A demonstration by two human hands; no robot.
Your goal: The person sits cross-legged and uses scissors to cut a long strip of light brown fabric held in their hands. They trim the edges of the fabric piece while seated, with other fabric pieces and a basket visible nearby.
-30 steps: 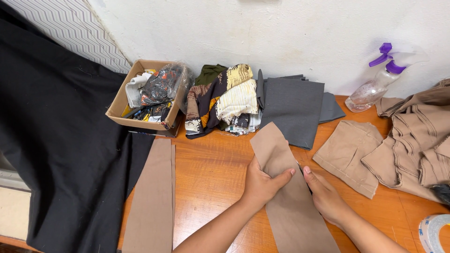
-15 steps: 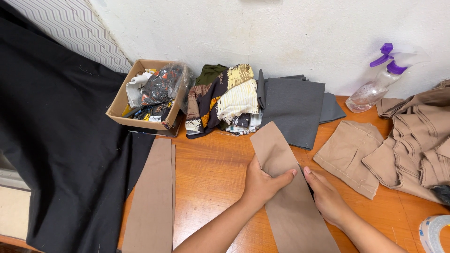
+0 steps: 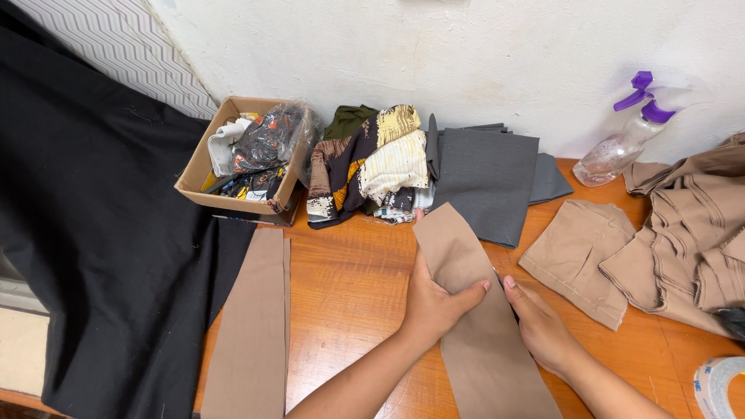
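A long tan fabric strip (image 3: 466,256) lies on the orange wooden table (image 3: 349,295), running from the table's middle toward the near edge. My left hand (image 3: 431,306) grips the strip's left edge, thumb laid across its top. My right hand (image 3: 539,326) rests flat on the strip's right edge, fingers pointing toward the thumb. A second tan strip (image 3: 252,334) lies flat to the left, apart from both hands.
Black cloth (image 3: 101,233) drapes over the left side. A cardboard box (image 3: 203,186) of scraps, a pile of patterned fabrics (image 3: 365,163) and grey fabric pieces (image 3: 485,182) line the wall. A spray bottle (image 3: 621,143), tan garment pieces (image 3: 683,233) and a tape roll (image 3: 718,384) are right.
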